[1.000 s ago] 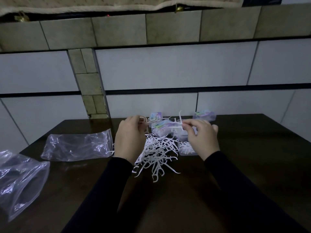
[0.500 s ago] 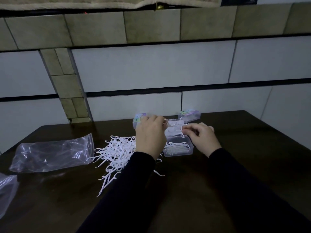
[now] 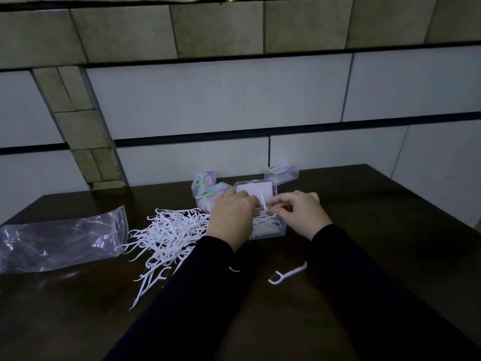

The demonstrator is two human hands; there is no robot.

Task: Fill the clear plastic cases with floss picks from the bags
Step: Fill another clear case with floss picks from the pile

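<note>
An open clear plastic case (image 3: 270, 229) sits mid-table with white floss picks inside, its lid (image 3: 256, 190) raised behind. My left hand (image 3: 233, 216) and my right hand (image 3: 303, 213) meet above it, fingers curled, pinching floss picks (image 3: 263, 204) between them; one pick sticks upward. A loose heap of white floss picks (image 3: 169, 231) lies left of the case. A single floss pick (image 3: 287, 275) lies on the table between my forearms.
An emptied clear plastic bag (image 3: 59, 242) lies at the left. Three closed clear cases with coloured labels (image 3: 204, 179) (image 3: 282, 173) (image 3: 212, 195) stand behind the open one, near the tiled wall. The dark wooden table (image 3: 390, 243) extends to the right.
Both hands have come together and lowered over the open case with the picks. A single pick now lies on the table between my forearms.
</note>
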